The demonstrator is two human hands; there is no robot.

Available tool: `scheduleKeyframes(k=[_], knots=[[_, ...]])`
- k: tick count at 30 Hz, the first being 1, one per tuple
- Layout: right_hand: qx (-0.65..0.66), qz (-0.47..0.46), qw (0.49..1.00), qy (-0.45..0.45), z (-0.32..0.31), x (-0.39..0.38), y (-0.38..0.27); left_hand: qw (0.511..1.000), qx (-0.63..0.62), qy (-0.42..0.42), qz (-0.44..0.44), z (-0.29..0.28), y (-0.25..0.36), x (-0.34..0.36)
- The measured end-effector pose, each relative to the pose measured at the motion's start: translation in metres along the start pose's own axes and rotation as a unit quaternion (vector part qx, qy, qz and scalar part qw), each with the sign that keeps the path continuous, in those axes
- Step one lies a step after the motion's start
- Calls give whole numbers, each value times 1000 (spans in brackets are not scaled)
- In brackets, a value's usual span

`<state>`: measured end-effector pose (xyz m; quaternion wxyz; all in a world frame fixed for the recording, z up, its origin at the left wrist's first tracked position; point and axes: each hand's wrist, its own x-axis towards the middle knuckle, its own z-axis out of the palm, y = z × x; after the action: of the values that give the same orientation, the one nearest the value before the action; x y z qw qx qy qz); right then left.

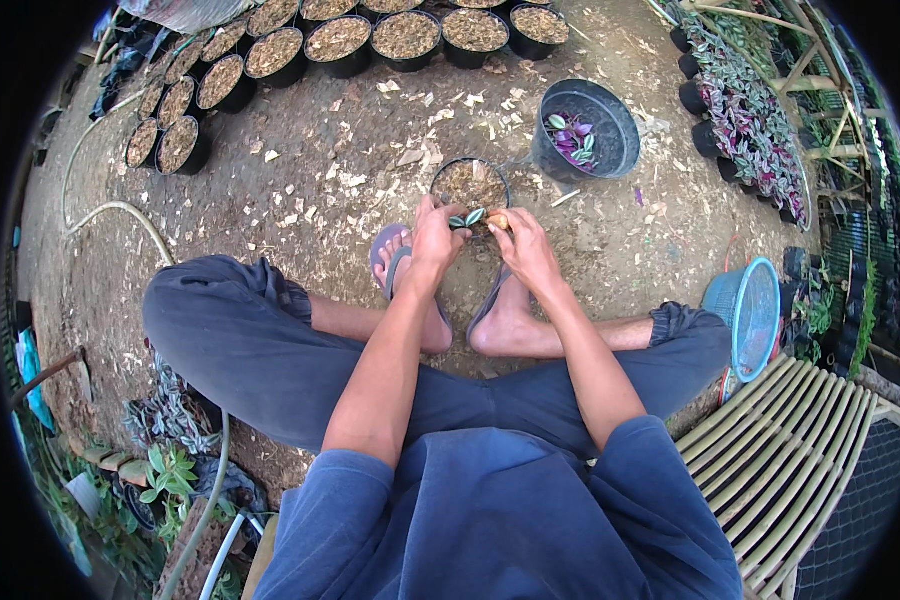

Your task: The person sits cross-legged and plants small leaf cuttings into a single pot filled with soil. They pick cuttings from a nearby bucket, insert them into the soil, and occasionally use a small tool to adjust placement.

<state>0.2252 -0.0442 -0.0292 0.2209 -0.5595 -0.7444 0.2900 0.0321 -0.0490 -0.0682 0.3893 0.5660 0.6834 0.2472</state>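
A striped cutting (pixel 475 216) at a round, chip-filled pot (pixel 508 186)
The left hand (pixel 438 234) has a narrow grip on its slender green-and-silver leaves, above the pot's near rim; the right hand (pixel 526 245) pinches a small tan-orange piece (pixel 498 221). Purple leaves (pixel 574 148) lie inside a wider, smooth black tub (pixel 616 140).

We look down from the head through one fisheye: shirt (pixel 480 510) near, left hand (pixel 436 238) and right hand (pixel 527 248) farther.
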Motion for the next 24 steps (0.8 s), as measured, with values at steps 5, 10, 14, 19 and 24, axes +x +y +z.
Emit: scheduleKeyframes(k=[5,10,14,19,24], knots=[[7,20,1000,17,-7,-1,-6,999,30,9,13,0,0,1],[-2,15,999,29,-11,-1,-10,1000,7,10,19,0,-1,1],[7,23,999,34,-12,0,-11,999,25,10,25,0,-1,1],[-11,13,1000,-7,-4,3,-9,1000,20,6,17,0,-1,0],[-38,2,999,-34,4,2,-1,1000,20,12,21,-1,-1,0]])
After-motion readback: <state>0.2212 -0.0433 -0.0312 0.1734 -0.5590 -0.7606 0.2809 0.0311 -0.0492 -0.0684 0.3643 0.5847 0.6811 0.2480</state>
